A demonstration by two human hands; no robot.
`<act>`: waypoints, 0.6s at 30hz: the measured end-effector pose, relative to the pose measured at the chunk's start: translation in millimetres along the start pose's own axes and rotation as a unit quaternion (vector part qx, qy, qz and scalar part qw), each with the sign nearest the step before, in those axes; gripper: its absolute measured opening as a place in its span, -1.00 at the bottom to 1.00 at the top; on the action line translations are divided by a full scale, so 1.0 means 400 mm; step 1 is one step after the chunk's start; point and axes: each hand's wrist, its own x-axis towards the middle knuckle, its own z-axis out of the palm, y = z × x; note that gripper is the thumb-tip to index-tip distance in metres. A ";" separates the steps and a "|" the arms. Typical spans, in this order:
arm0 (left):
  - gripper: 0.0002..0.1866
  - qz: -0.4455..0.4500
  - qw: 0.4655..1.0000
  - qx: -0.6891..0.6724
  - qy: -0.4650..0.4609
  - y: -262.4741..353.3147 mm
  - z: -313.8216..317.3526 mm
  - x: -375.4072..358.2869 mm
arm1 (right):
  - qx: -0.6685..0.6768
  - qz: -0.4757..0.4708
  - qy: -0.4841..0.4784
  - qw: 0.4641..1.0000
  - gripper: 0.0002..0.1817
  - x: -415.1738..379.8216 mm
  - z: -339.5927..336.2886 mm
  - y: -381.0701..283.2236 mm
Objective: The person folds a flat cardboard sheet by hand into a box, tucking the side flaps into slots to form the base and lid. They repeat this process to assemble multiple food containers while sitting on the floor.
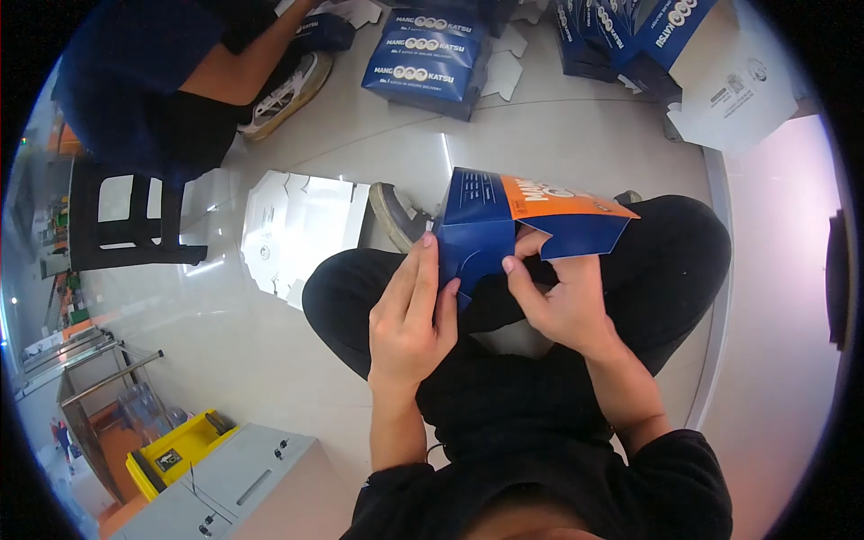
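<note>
A partly folded blue and orange cardboard box (479, 225) is held up above my crossed legs, its flaps standing open on the side facing me. My left hand (409, 310) grips its left end, fingers straight along the side and thumb at a lower flap. With my right hand (571, 301) I pinch the edge of the box, the thumb outside and the fingers partly hidden inside or behind a flap. On the floor to the left lies a flat, white-sided cardboard blank (310, 229), close to my shoe (396, 218).
Folded blue boxes (421, 67) are stacked ahead. More blue cardboard (621, 36) and a white sheet (742, 85) lie at upper right. Another person (153, 81) sits at upper left near a black stool (126, 216). A grey cabinet (234, 477) and yellow bin (180, 450) stand at lower left.
</note>
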 end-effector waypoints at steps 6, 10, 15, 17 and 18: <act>-0.45 -0.013 1.000 -0.006 0.013 0.014 0.007 0.001 | -0.082 -0.063 0.025 0.994 -0.87 -0.013 0.019 -0.012; -0.45 -0.027 0.997 0.026 0.061 0.032 0.020 -0.016 | 0.011 -0.004 0.027 1.000 -0.88 -0.039 0.057 -0.035; -0.48 -0.098 0.990 0.006 0.097 0.086 0.035 -0.031 | 0.072 -0.019 0.005 0.997 -0.82 -0.044 0.059 -0.029; -0.48 -0.126 0.986 -0.020 0.108 0.098 0.039 -0.035 | 0.144 0.058 -0.017 0.988 -0.83 -0.062 0.042 0.003; -0.48 -0.125 0.986 -0.020 0.108 0.101 0.042 -0.038 | 0.214 0.135 -0.039 0.967 -0.83 -0.062 0.038 0.007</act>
